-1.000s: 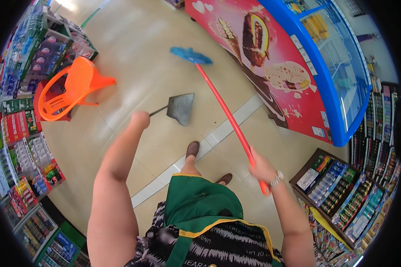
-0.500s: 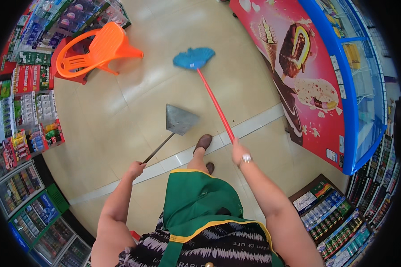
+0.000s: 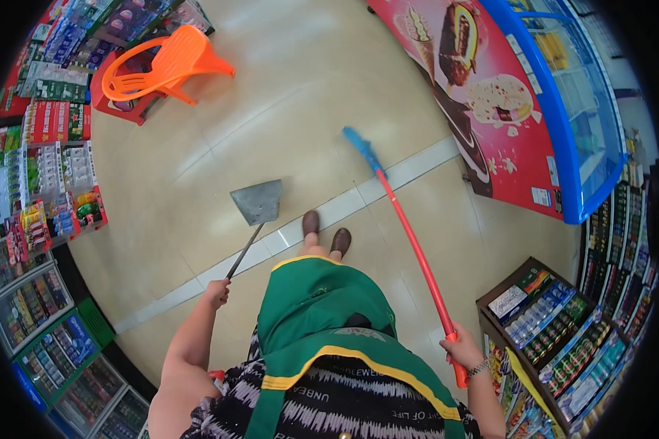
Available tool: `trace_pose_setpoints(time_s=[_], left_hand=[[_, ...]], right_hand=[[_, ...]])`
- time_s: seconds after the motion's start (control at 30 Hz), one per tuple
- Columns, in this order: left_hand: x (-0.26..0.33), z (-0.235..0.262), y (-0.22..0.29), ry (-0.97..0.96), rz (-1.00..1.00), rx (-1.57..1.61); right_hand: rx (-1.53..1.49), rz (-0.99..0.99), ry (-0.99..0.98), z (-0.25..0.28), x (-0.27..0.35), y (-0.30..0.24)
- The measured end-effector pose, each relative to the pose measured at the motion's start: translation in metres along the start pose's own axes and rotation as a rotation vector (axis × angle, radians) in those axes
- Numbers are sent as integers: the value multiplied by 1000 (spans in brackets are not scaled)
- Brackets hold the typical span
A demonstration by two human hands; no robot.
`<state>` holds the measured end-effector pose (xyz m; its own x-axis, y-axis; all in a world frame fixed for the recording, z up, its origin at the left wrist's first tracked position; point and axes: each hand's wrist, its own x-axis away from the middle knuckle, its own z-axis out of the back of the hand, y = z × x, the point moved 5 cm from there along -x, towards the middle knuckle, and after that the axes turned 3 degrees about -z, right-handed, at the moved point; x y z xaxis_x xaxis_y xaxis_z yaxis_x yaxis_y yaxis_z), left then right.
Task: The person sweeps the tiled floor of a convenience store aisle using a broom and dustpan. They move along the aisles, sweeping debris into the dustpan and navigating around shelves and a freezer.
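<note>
- We had our two hands well apart, each closed around a handle: the left hand (image 3: 217, 293) on the thin dark handle (image 3: 244, 251) of the dustpan, the right hand (image 3: 464, 347) near the top end of the red handle (image 3: 422, 257) of the broom
- We saw the grey dustpan (image 3: 258, 203) ahead and slightly right of the left hand, clearly the nearer of the two; its long axis slanted forward and rightward, its wide edge facing away from us
- We had the broom's blue head (image 3: 361, 148) ahead and to the left of the right hand, the long axis slanting forward and leftward, so the two tools leaned toward each other
- We judged the gap between them to matter most: the blue head lay right of the pan and farther out, well apart from it; whether it touched the floor (image 3: 285, 132), we could not tell
- We stood with both brown shoes (image 3: 311, 222) between the two handles
</note>
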<state>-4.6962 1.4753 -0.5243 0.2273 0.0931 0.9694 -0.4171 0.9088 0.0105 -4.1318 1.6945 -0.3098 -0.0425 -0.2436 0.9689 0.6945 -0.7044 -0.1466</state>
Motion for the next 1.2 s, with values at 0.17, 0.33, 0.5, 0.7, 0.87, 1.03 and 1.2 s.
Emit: trace_pose_setpoints(time_s=[0.17, 0.33, 0.5, 0.7, 0.87, 1.03, 1.2], left_hand=[[-6, 34, -35, -38, 59, 123], [-16, 67, -33, -44, 99, 164], [-48, 119, -45, -80, 71, 118], [-80, 192, -41, -123, 49, 26], [-85, 238, -30, -168, 36, -30], [-99, 263, -36, -176, 62, 13], [-95, 276, -57, -159, 49, 69]], right_hand=[[54, 136, 231, 1, -55, -2], [74, -3, 399, -41, -186, -23], [-1, -78, 247, -198, -177, 11], [-340, -122, -108, -336, -32, -1], [-700, -42, -317, -377, 28, -10], [-615, 24, -102, -362, 87, 1], [-335, 6, 244, -296, 34, 38]])
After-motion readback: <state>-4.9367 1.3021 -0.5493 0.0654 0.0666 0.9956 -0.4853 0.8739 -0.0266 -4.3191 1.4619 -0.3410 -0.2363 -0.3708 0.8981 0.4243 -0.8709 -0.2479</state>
